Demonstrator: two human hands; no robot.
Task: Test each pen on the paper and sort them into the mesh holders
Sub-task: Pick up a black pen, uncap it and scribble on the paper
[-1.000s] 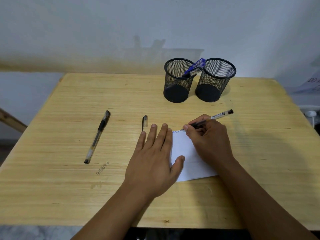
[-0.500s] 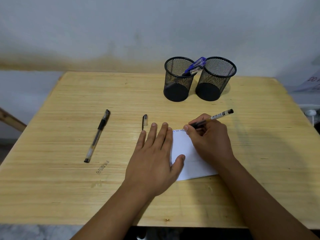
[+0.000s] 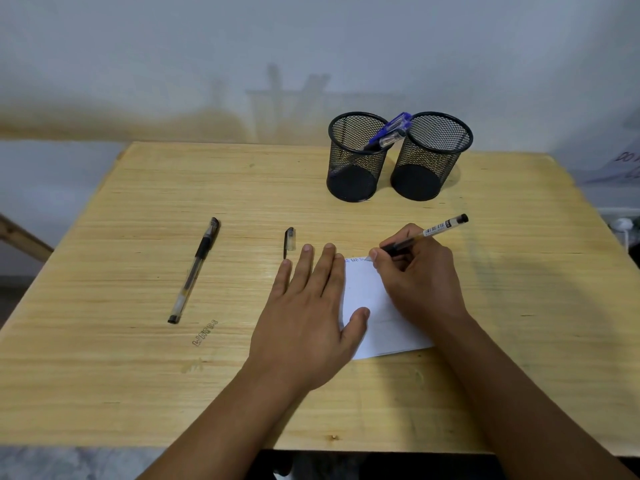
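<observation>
While your right hand (image 3: 419,282) pinches the black pen (image 3: 427,233), left hand (image 3: 311,306) flat on paper (image 3: 367,289), mesh holders (image 3: 431,155) stand straight ahead.

Mesh holders (image 3: 398,157) behind paper (image 3: 377,306), pen (image 3: 194,271) left

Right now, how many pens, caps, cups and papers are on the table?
Pens: 3 (held, lying, blue in cup)
Cap: 1
Cups: 2
Paper: 1
Total: 7
</observation>
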